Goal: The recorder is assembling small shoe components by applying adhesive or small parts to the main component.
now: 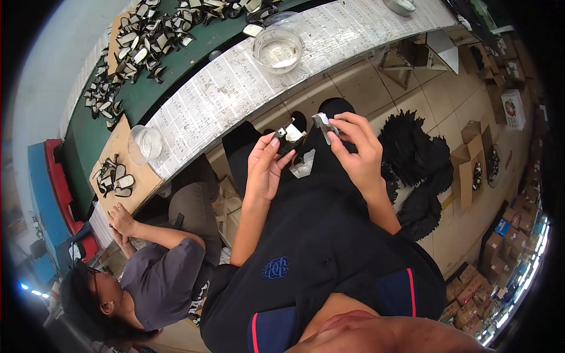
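Observation:
My left hand (263,167) is closed around a small black part with a white face (292,134), holding it above my lap. It resembles the black parts with cream faces (141,47) heaped on the green belt. To its right, my right hand (358,144) pinches a small greyish, shiny piece (321,126) between thumb and fingers; its exact kind cannot be made out. The two held things are apart. A pale, thin scrap (303,165) lies on my dark clothing just below my hands.
A clear round dish (297,62) and another dish (145,145) stand on the paper-covered bench edge (218,88). At left, a co-worker's hand (122,222) is by a board (147,181) with several black parts. Black fringed material (412,150) and an open carton (468,154) are at right.

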Available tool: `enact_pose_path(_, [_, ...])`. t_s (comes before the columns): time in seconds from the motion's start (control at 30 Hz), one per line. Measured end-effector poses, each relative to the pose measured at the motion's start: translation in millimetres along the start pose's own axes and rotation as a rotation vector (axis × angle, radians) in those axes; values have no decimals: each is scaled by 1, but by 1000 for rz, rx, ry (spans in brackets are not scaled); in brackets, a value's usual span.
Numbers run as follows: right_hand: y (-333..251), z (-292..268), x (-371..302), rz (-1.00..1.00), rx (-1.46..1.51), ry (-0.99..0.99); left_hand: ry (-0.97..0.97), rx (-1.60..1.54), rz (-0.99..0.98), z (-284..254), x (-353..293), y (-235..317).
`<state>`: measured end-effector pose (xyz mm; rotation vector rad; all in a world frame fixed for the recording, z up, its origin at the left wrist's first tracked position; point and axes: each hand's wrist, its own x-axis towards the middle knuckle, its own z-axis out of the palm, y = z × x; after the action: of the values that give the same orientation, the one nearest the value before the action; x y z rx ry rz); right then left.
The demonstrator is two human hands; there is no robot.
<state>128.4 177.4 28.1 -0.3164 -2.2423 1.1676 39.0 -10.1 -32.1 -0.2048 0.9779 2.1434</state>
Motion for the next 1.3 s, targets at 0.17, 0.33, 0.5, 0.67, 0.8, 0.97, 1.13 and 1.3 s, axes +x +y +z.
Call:
enact_pose_path(0.17, [31,-2,-8,133,140,19,-2,30,41,-5,0,6])
enact_pose_path(0.33, [97,9,-39,253,159,17,253,237,644,19,2,84])
enact_pose_path(0.5, [154,36,-83,360,164,10,434,423,2154,105,-39,222])
enact_pose_path(0.67, [165,50,-84,392,208,38,647,274,2714,177,-23,295])
enact_pose_path(0.8, [184,46,-92,450,242,95,398,1283,2073,232,67,308])
enact_pose_path(0.97, [193,39,-102,486,303,162,15,1726,1204,195,251,240])
enact_pose_path(1.13, [195,41,-103,449,318,182,-53,2062,618,75,345,158])
enact_pose_path(1.3, [188,36,-102,478,398,167,-74,1910,810,26,364,133])
